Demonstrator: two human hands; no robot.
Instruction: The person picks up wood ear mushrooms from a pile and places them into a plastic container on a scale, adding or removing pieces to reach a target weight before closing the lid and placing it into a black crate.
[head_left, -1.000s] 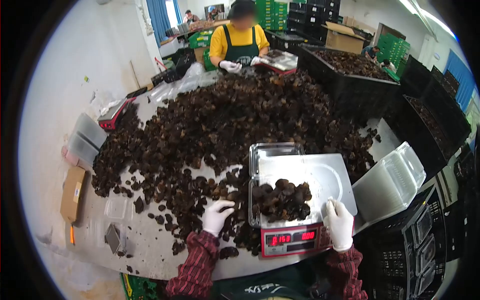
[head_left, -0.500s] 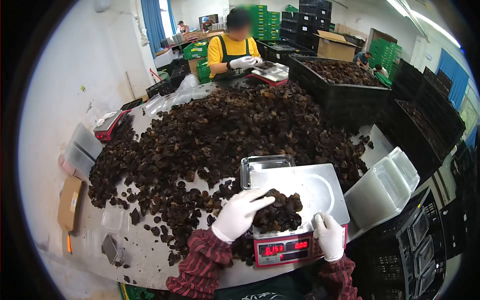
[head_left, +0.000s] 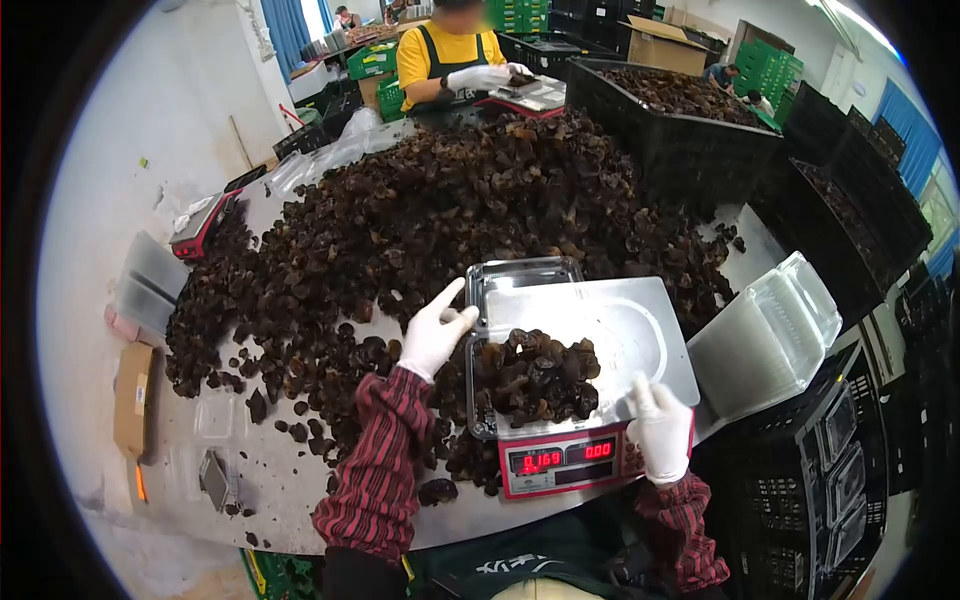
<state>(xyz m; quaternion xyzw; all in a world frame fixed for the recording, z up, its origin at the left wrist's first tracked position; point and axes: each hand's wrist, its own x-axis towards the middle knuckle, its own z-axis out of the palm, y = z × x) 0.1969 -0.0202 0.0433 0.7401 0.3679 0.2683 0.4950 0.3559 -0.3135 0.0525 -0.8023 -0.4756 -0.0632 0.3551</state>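
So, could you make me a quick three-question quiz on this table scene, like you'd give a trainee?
1. What colour are the lit digits on the near scale?
2. True or false: in the picture, the stack of clear containers stands to the right of that scale.
3. Which of the worker's own hands is nearer that stack: A) left hand or B) right hand?

Key: 1. Red. 2. True. 3. B.

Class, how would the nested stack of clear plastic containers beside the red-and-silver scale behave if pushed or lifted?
The clear plastic stack is probably light for its size, given its thin, see-through walls. Nested without any visible strap, it might slip apart.
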